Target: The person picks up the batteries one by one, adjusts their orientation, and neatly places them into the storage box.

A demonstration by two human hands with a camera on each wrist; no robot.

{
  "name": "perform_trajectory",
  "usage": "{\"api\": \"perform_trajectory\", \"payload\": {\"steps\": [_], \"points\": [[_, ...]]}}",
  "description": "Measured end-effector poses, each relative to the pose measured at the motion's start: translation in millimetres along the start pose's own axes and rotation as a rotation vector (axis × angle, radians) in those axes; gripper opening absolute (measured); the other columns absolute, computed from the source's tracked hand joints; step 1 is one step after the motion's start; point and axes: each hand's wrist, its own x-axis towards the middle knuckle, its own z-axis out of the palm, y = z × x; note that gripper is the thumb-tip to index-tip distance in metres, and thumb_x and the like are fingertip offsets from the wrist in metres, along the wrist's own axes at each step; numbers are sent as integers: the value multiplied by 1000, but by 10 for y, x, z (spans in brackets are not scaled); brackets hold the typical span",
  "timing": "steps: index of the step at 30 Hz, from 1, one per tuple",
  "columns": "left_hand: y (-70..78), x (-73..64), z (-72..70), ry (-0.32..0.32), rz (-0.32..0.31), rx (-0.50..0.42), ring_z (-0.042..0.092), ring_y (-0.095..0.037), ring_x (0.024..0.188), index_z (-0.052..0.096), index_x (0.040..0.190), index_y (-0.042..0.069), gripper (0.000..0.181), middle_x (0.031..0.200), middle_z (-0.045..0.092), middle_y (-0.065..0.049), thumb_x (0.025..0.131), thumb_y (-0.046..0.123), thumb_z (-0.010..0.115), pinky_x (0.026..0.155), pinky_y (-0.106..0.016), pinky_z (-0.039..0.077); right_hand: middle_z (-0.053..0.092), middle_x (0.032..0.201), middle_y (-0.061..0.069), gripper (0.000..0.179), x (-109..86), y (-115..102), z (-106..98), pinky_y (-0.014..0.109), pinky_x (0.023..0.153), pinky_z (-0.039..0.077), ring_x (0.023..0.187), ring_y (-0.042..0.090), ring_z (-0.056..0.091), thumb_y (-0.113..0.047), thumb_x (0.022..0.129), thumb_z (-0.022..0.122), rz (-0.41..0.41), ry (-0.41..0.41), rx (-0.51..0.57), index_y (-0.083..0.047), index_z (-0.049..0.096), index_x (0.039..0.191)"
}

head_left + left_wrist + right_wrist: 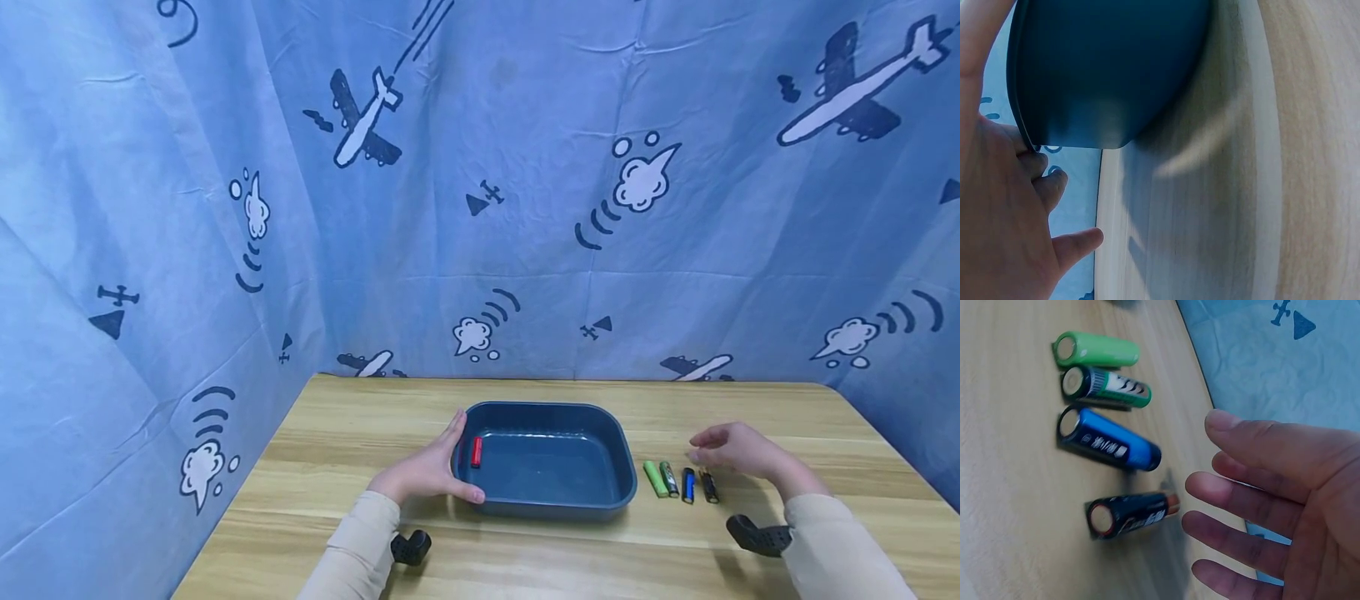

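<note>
My left hand (423, 471) holds the left end of a dark blue plastic tray (543, 510), thumb near its front corner and fingers at the left rim. In the left wrist view, that hand (1007, 206) lies against the tray's outer wall (1104, 75). A red battery (477, 452) rests inside the tray at its left end. My right hand (738, 450) hovers just behind a row of batteries, fingers loosely spread and holding nothing. The row has a light green battery (1097, 350), a green-and-white battery (1110, 387), a blue-and-black battery (1110, 440) and a black battery with a copper end (1132, 514).
A wooden table (525, 562) carries everything. Blue curtains with airplane prints (450, 208) hang behind the table and along its left side. Black wrist mounts (757, 535) stick out beside both sleeves. The batteries lie close together, right of the tray.
</note>
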Motion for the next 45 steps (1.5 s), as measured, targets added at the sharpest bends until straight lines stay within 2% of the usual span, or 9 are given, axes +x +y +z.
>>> {"api": "perform_trajectory", "payload": {"steps": [5,8,13,16,19,23,29,37,45], "points": [[-13,5,7,3,2,8,4,-23,140,-4,149,10,122,155,-5,-7,67,46,79,109,-46,18,63,100,22,45,-14,87,36,46,75,49,90,31,60,-19,82,70,-21,13,-31,14,57,108],[-17,9,9,1,0,10,4,-23,140,-4,149,11,122,155,-6,-6,68,46,79,109,-46,17,62,103,25,52,-26,132,54,47,80,48,93,35,59,-21,77,75,-17,10,-45,14,57,110],[-16,14,9,2,-3,12,4,-23,140,-4,149,11,122,155,-6,-5,68,45,79,110,-46,17,60,108,26,61,-68,210,90,45,79,49,96,37,57,-24,71,79,-25,-15,-45,13,56,114],[-10,14,10,2,-3,5,4,-23,140,-4,149,12,123,155,-6,-5,67,45,80,110,-46,17,58,110,27,61,-109,249,113,50,81,46,97,38,55,-21,71,80,-73,-23,-42,12,55,116],[-4,12,8,3,-11,2,5,-22,140,-4,149,13,123,155,-6,-3,66,47,80,110,-45,17,52,113,31,65,-149,270,136,58,83,42,100,44,51,-16,68,81,-126,-21,-29,13,53,118],[-1,7,4,4,-15,5,4,-22,140,-4,150,14,124,155,-6,-3,66,49,80,110,-45,17,44,116,35,72,-171,293,179,63,85,37,103,51,45,-18,62,83,-131,3,-37,12,52,120],[7,5,9,3,0,-9,4,-24,140,-4,149,11,123,155,-6,-7,66,45,81,110,-45,17,42,116,33,76,-163,358,242,64,86,35,103,50,45,-18,58,84,-128,38,-30,12,52,120],[7,10,23,7,-12,-3,5,-24,140,-4,149,12,122,155,-6,-7,67,44,80,109,-45,18,45,112,29,72,-160,410,282,63,84,36,100,46,47,-18,58,84,-176,76,-49,10,55,117],[-14,24,28,9,-9,5,4,-22,140,-4,149,12,122,155,-5,-5,67,44,80,110,-44,16,46,111,29,70,-172,395,290,62,84,38,99,47,48,-19,57,84,-172,91,-64,9,56,115]]}}
